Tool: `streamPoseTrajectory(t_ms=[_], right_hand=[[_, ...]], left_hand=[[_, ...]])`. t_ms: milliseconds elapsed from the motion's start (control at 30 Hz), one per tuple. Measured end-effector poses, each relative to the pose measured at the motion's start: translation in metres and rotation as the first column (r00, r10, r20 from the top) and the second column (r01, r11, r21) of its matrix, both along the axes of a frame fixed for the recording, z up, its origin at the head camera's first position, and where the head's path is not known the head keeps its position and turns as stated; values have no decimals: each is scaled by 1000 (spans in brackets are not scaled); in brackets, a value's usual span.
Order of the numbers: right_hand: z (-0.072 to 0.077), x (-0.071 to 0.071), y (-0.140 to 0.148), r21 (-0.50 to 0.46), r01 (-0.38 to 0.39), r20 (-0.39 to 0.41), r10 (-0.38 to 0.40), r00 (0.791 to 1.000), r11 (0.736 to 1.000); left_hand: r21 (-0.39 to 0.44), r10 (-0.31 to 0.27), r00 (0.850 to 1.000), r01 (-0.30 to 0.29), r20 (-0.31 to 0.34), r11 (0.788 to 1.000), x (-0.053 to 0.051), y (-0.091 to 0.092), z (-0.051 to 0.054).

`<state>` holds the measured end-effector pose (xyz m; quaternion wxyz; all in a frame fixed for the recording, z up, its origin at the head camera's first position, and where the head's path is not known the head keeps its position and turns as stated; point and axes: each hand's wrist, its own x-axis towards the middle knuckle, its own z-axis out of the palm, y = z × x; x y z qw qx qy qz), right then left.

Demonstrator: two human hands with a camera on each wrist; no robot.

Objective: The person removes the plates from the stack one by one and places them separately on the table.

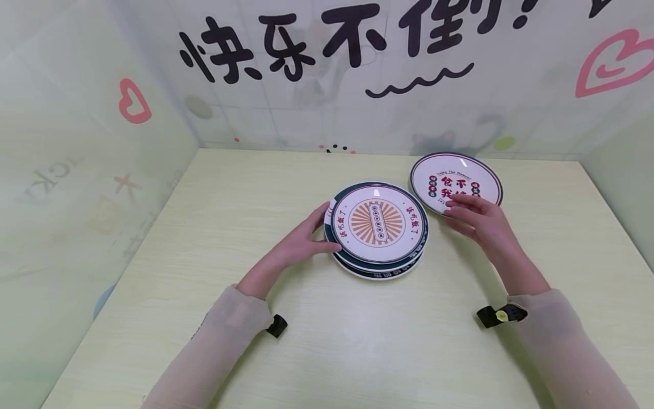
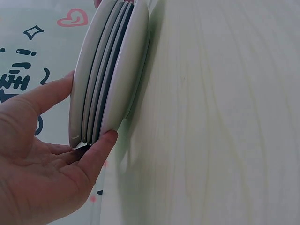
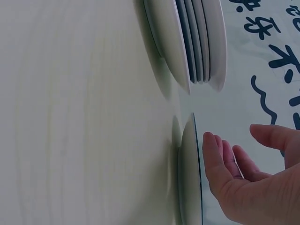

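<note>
A stack of several round plates [image 1: 378, 233] stands mid-table, its top plate white with an orange sunburst print and dark writing. My left hand [image 1: 306, 241] grips the left edge of this stack; in the left wrist view, its digits reach the rims of the upper and lower plates [image 2: 124, 70]. A single white plate [image 1: 426, 173] with a dark rim and red characters lies behind and to the right of the stack. Over its front right part hovers my right hand [image 1: 480, 221], fingers loosely bent; the right wrist view shows a gap between the fingers and this plate [image 3: 190, 173].
The pale wooden table [image 1: 204, 227] meets a printed back wall [image 1: 306, 113] just behind the single plate. Side panels [image 1: 76, 170] rise at the left and right.
</note>
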<state>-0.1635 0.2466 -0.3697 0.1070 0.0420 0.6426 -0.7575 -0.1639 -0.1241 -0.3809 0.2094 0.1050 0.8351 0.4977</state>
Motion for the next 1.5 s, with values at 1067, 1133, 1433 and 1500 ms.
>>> streamPoseTrajectory(t_ms=[1067, 1133, 1433, 1500], right_hand=[[-5, 1, -30, 176, -74, 30, 70, 997, 982], [-5, 0, -32, 212, -78, 36, 72, 997, 974], [-6, 1, -37, 327, -81, 36, 74, 997, 942], [-5, 1, -38, 349, -82, 33, 75, 997, 934]], left_hand=[[-11, 7, 1000, -7, 2, 1000, 2, 1, 2], [-13, 8, 1000, -7, 3, 1000, 1, 1, 1], [-18, 9, 1000, -9, 1, 1000, 2, 1, 3], [-16, 6, 1000, -6, 0, 1000, 2, 1, 3]])
